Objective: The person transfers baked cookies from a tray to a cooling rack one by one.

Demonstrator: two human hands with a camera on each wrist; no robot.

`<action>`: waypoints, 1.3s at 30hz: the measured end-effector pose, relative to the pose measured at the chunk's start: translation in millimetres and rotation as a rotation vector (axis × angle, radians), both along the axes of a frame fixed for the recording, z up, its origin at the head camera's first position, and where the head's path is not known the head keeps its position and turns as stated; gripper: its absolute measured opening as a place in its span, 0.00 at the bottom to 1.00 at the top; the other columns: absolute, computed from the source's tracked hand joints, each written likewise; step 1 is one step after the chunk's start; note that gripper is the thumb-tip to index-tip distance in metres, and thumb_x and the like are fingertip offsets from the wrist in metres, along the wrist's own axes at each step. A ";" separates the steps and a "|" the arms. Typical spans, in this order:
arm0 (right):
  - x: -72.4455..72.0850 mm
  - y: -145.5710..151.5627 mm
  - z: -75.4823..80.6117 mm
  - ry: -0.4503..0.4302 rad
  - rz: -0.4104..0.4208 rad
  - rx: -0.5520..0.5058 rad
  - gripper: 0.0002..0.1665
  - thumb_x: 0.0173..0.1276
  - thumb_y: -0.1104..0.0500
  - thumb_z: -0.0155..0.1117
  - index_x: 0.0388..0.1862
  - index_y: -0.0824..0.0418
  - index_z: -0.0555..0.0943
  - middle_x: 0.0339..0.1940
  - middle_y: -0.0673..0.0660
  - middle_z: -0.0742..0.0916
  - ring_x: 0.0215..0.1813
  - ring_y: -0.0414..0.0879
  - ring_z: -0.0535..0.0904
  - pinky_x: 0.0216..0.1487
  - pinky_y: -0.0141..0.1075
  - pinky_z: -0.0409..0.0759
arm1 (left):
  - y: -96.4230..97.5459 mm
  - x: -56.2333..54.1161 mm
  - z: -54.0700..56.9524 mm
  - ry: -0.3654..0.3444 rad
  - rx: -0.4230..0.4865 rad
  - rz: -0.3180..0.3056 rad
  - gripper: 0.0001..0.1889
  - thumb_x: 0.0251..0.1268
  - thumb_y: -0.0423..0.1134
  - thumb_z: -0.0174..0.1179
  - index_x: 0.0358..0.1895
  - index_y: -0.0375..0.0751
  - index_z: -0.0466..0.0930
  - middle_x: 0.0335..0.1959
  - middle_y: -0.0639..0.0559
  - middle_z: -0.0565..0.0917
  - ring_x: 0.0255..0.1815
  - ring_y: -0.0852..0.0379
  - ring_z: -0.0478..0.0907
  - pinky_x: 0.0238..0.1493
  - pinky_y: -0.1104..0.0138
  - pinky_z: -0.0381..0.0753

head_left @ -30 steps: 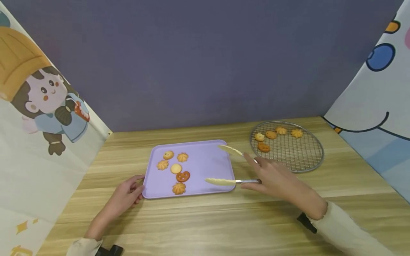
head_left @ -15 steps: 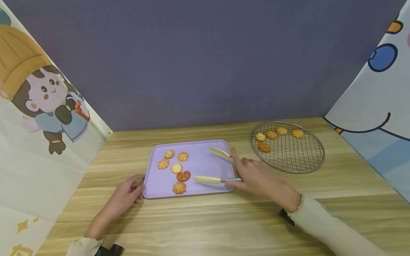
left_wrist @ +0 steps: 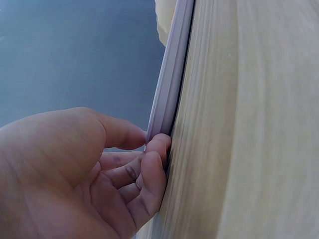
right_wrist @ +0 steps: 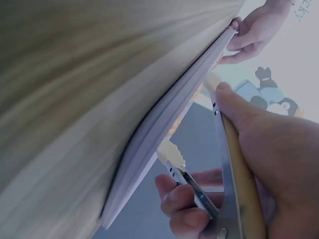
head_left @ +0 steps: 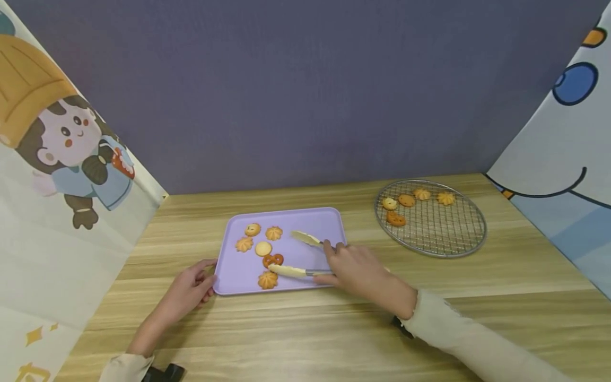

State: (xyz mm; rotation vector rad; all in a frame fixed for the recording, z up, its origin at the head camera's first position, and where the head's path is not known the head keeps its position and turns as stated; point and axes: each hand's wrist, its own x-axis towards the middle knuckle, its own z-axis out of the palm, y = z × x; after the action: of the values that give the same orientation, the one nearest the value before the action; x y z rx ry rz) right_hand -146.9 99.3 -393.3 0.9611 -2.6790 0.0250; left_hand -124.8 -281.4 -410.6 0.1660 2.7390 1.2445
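Observation:
My right hand [head_left: 357, 270] grips a pair of tongs [right_wrist: 232, 184] with cream scalloped tips, its thumb along one arm and its fingers round the other. The tongs are spread apart over a lilac tray [head_left: 305, 217]. One tip lies at a pretzel-shaped cookie [head_left: 272, 260], just above a ridged cookie [head_left: 268, 279]; the other is right of a flower-shaped cookie [head_left: 274, 233]. Several more cookies, among them a plain round one [head_left: 263, 248], lie on the tray's left half. My left hand [head_left: 187, 289] pinches the tray's front left corner, thumb at the rim [left_wrist: 167, 84] and fingers curled beneath.
A round wire rack [head_left: 444, 233] stands at the back right of the wooden table [head_left: 286, 334], with several cookies [head_left: 406, 200] along its left and back. A dark blue wall [head_left: 305, 95] rises behind, and printed panels [head_left: 573, 154] flank both sides.
My right hand has moved left with the tongs, from the tray's right edge to over its middle, bringing one tip to the pretzel-shaped cookie. The left hand has stayed at the corner.

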 end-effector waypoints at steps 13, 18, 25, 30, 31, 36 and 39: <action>4.8 -32.4 5.0 0.009 0.018 0.051 0.42 0.64 0.31 0.63 0.57 0.66 0.81 0.27 0.59 0.86 0.21 0.47 0.80 0.17 0.37 0.77 | -0.4 -0.5 0.4 -0.001 0.009 -0.001 0.22 0.75 0.29 0.51 0.69 0.29 0.66 0.24 0.46 0.77 0.20 0.57 0.75 0.17 0.67 0.78; 4.6 -34.9 4.1 0.024 0.054 0.047 0.36 0.64 0.34 0.66 0.53 0.64 0.82 0.24 0.58 0.86 0.20 0.46 0.79 0.16 0.37 0.77 | -0.5 0.5 0.2 0.003 0.011 -0.007 0.22 0.75 0.29 0.52 0.69 0.29 0.66 0.24 0.46 0.77 0.20 0.57 0.75 0.17 0.67 0.78; -1.6 -21.5 6.8 -0.092 0.094 -0.034 0.38 0.61 0.36 0.70 0.53 0.67 0.81 0.22 0.56 0.84 0.19 0.44 0.77 0.16 0.35 0.75 | 1.2 0.5 2.6 -0.006 0.006 -0.011 0.23 0.76 0.30 0.51 0.70 0.29 0.65 0.25 0.46 0.78 0.21 0.56 0.75 0.18 0.67 0.78; -8.5 -8.0 11.1 -0.158 0.141 -0.086 0.32 0.60 0.38 0.72 0.52 0.62 0.83 0.22 0.52 0.84 0.19 0.39 0.73 0.16 0.32 0.71 | 1.1 -0.9 2.9 -0.010 0.002 -0.006 0.23 0.76 0.30 0.51 0.70 0.30 0.65 0.24 0.46 0.77 0.21 0.57 0.75 0.18 0.67 0.78; -9.8 -5.7 11.5 -0.161 0.143 -0.089 0.32 0.60 0.38 0.72 0.52 0.61 0.83 0.22 0.51 0.84 0.18 0.38 0.72 0.16 0.32 0.71 | 0.9 -1.1 2.6 -0.009 0.002 -0.006 0.23 0.76 0.30 0.51 0.70 0.30 0.65 0.24 0.46 0.77 0.21 0.57 0.75 0.18 0.67 0.78; -12.9 2.5 11.1 -0.164 0.148 -0.082 0.33 0.61 0.38 0.72 0.56 0.58 0.83 0.21 0.49 0.83 0.17 0.36 0.68 0.15 0.30 0.67 | -0.1 -1.8 0.7 -0.005 0.004 -0.010 0.23 0.76 0.30 0.51 0.70 0.29 0.65 0.24 0.46 0.77 0.21 0.57 0.75 0.18 0.67 0.78; -12.9 6.9 9.9 -0.175 0.151 -0.085 0.33 0.62 0.39 0.71 0.57 0.59 0.82 0.19 0.48 0.81 0.16 0.35 0.67 0.14 0.29 0.65 | -0.1 -2.0 -0.1 -0.004 0.005 -0.011 0.23 0.76 0.30 0.51 0.70 0.29 0.65 0.24 0.46 0.78 0.20 0.58 0.74 0.17 0.67 0.78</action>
State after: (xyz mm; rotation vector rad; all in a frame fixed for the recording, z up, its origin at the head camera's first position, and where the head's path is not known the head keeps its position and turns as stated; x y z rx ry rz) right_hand -159.8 106.2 -383.5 1.1819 -2.7278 0.2641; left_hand -126.8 -281.5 -410.6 0.1788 2.7280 1.2469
